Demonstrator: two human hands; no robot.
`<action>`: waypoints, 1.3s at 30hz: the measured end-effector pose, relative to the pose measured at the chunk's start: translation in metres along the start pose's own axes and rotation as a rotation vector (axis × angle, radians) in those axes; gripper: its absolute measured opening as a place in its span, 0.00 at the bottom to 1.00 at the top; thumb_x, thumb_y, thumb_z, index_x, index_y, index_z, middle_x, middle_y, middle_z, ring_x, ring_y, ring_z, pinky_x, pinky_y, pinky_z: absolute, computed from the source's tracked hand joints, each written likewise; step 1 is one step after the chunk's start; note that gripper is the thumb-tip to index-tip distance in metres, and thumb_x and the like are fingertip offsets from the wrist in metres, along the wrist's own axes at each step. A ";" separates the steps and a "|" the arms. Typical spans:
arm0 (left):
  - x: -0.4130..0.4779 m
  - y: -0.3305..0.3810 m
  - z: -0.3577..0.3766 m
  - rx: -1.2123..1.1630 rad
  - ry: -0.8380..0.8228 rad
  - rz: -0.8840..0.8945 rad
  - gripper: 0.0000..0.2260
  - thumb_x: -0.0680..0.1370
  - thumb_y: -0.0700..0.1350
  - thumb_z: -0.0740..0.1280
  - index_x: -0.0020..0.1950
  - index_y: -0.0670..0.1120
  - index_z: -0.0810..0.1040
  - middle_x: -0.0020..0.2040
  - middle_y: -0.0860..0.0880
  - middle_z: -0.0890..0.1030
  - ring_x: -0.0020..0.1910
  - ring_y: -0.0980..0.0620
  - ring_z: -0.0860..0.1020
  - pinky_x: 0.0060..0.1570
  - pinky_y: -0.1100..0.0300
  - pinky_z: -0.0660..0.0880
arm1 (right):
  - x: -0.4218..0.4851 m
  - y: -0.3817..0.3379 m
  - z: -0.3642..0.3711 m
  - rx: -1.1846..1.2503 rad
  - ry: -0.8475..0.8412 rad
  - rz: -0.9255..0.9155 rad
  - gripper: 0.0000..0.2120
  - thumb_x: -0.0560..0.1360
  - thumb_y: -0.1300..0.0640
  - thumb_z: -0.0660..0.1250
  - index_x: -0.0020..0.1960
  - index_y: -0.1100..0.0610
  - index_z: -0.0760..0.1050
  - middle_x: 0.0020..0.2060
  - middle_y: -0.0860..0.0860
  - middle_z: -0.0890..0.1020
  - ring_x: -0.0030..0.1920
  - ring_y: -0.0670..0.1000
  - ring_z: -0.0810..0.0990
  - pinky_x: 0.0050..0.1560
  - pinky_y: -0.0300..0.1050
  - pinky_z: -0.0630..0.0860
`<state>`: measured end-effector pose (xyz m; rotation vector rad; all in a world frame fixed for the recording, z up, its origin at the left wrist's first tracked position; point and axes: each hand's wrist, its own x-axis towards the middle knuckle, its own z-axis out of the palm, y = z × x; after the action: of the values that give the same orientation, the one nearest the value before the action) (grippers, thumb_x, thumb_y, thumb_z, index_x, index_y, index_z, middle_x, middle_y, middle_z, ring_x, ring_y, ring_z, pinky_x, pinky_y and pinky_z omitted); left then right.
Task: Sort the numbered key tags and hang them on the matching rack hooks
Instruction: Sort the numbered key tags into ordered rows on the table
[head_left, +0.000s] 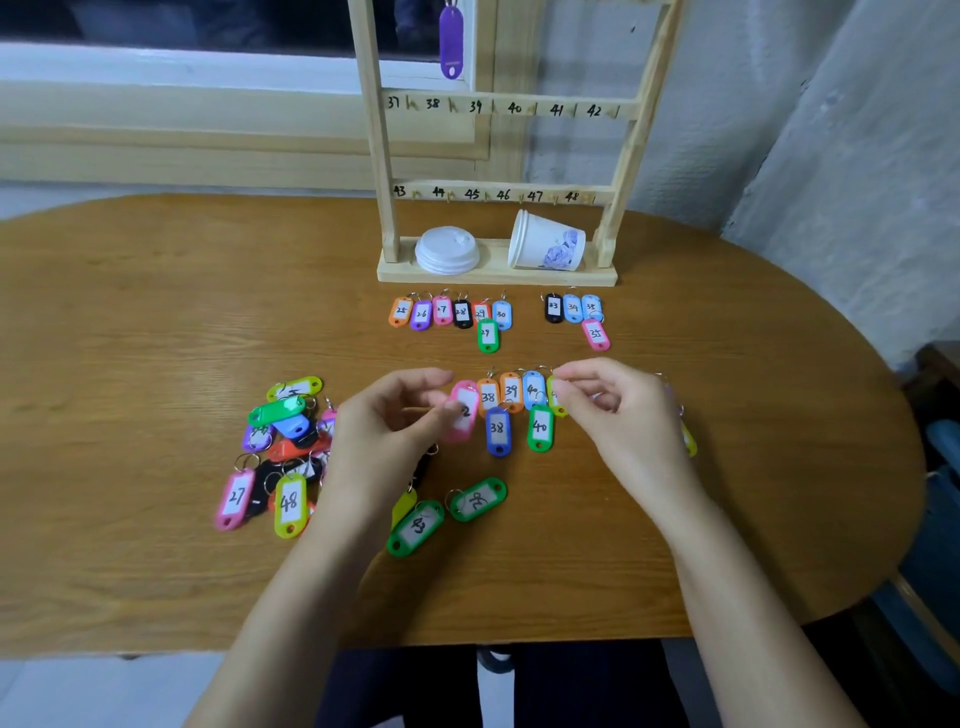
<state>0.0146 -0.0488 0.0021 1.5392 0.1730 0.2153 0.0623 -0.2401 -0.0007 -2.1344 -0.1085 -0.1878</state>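
Pinching pink tag (464, 410), fingers (445, 411) obscure number.

My right hand (615, 415) hides the number on the yellow tag (552, 396); my left hand (389, 421) covers part of the pink tag (466, 415).

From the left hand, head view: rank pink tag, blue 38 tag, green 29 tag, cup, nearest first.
1. pink tag, at the left hand
2. blue 38 tag, just right
3. green 29 tag, farther back
4. cup, farthest back
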 end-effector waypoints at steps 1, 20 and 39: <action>-0.001 0.001 0.002 -0.032 -0.015 -0.018 0.09 0.73 0.34 0.69 0.50 0.44 0.80 0.37 0.50 0.80 0.34 0.56 0.81 0.35 0.68 0.75 | -0.007 -0.005 0.003 0.106 -0.051 0.007 0.05 0.74 0.56 0.70 0.49 0.51 0.82 0.41 0.45 0.84 0.43 0.42 0.82 0.45 0.41 0.79; -0.012 -0.009 -0.002 0.411 -0.138 0.115 0.10 0.70 0.38 0.75 0.48 0.48 0.81 0.39 0.51 0.83 0.39 0.55 0.82 0.42 0.63 0.79 | -0.036 0.002 0.013 0.395 0.018 0.075 0.07 0.72 0.62 0.72 0.44 0.50 0.81 0.38 0.47 0.84 0.41 0.41 0.82 0.44 0.34 0.76; -0.007 -0.015 0.003 0.652 -0.156 0.270 0.10 0.70 0.38 0.75 0.45 0.52 0.82 0.38 0.57 0.81 0.39 0.58 0.79 0.38 0.70 0.74 | 0.004 0.033 -0.013 -0.180 0.229 0.141 0.04 0.73 0.52 0.71 0.47 0.47 0.78 0.37 0.40 0.81 0.40 0.44 0.80 0.39 0.45 0.77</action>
<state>0.0092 -0.0540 -0.0132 2.2219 -0.1039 0.2649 0.0700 -0.2688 -0.0202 -2.2725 0.1992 -0.3686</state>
